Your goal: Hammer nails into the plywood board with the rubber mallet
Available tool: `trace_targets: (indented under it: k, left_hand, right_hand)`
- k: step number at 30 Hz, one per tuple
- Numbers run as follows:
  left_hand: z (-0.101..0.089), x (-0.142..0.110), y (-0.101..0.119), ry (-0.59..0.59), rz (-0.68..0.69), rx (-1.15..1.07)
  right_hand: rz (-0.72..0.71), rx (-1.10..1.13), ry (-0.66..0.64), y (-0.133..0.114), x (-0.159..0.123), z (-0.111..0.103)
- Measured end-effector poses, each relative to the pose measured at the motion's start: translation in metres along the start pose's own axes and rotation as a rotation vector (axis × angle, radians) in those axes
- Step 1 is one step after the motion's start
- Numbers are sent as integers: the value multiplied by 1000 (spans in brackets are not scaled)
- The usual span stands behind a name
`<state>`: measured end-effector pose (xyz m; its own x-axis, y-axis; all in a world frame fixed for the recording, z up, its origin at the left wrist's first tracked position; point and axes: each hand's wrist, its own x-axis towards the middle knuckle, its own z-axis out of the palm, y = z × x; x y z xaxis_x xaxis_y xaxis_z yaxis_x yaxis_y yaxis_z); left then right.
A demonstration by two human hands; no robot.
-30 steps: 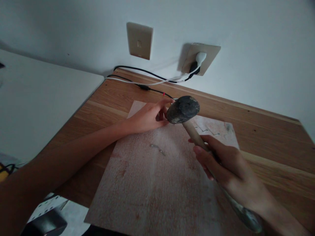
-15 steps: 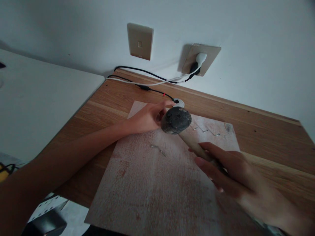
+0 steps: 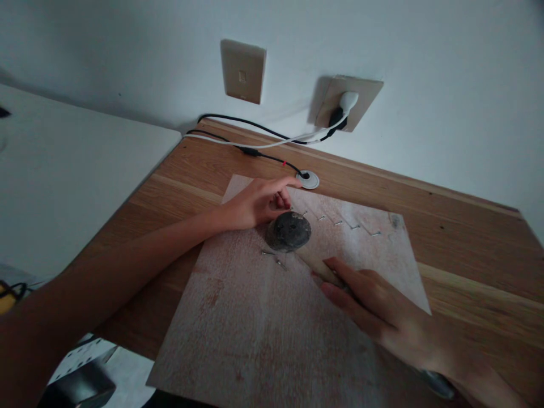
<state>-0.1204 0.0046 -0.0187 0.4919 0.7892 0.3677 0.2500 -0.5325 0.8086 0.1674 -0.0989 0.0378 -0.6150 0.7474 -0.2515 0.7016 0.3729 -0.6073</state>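
My right hand (image 3: 374, 306) is wrapped round the pale handle of a rubber mallet (image 3: 293, 231). Its dark, worn head is over the board, just below my left fingers. My left hand (image 3: 266, 203) rests near the far edge of the whitish, reddish-streaked board (image 3: 255, 323), its thumb and fingers pinched on what looks like a nail (image 3: 292, 208), mostly hidden. To the right, a row of several nails (image 3: 339, 222) stands in the board. Two loose nails (image 3: 280, 264) lie on the board left of the mallet handle.
The board lies on a wooden desk (image 3: 471, 272) against the wall. Behind it are a cable grommet (image 3: 310, 179) and black and white cables (image 3: 255, 146) leading to a wall socket (image 3: 361, 93). A white panel (image 3: 85, 153) borders the desk at left.
The mallet head has come down and to the left, with my right hand following. More of the nail row and the grommet now shows. My left hand has barely moved.
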Motion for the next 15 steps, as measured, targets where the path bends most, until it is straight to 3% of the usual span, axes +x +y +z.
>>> trace_targets:
  k: [7,11,15]
  left_hand:
    - [-9,-1,11,52,-69,87]
    - [-13,-21,27,81,-78,195]
    - [-17,-48,48,-90,1,397]
  right_hand:
    - [-2,10,82,9,-13,5]
    - [160,61,293,22,-47,12]
    - [320,129,346,27,-65,17]
